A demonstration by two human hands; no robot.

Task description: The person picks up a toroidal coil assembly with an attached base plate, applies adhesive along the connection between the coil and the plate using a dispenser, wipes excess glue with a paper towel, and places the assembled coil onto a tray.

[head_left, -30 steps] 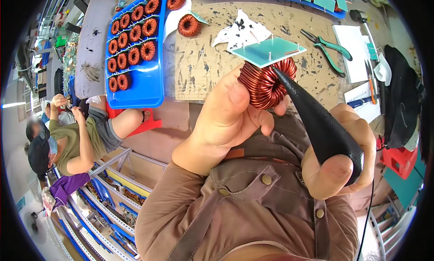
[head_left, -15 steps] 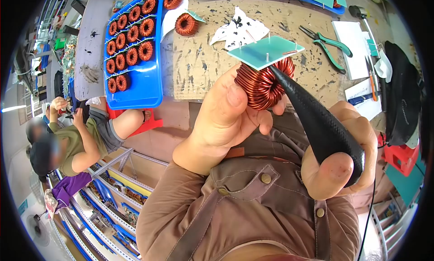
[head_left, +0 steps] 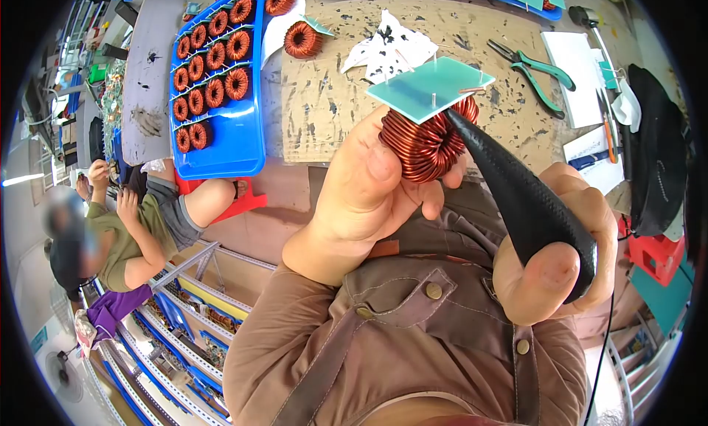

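Observation:
My left hand [head_left: 369, 175] is closed around a copper-wound toroidal coil [head_left: 424, 149] and holds it up over the table's near edge. On top of the coil sits a green circuit board [head_left: 431, 87], tilted, with several metal pins standing up from it. My right hand [head_left: 557, 256] is wrapped around the wide end of a black cone-shaped piping bag [head_left: 509, 182]. The bag's narrow tip touches or nearly touches the coil just under the board's near edge. Exact contact cannot be made out, and some left fingers are hidden behind the coil.
A blue tray [head_left: 221, 142] holds rows of coils at the left, with loose coils [head_left: 303, 40] beside it. Black-smeared tissue [head_left: 391, 46], green-handled pliers [head_left: 542, 79], a white block [head_left: 571, 79] and a hammer [head_left: 586, 19] lie around. A seated person [head_left: 136, 230] works at far left.
The coil and board have shifted slightly left, and the board's tilt has changed a little. The bag's tip stays at the coil under the board. The seated person's hands and head have moved.

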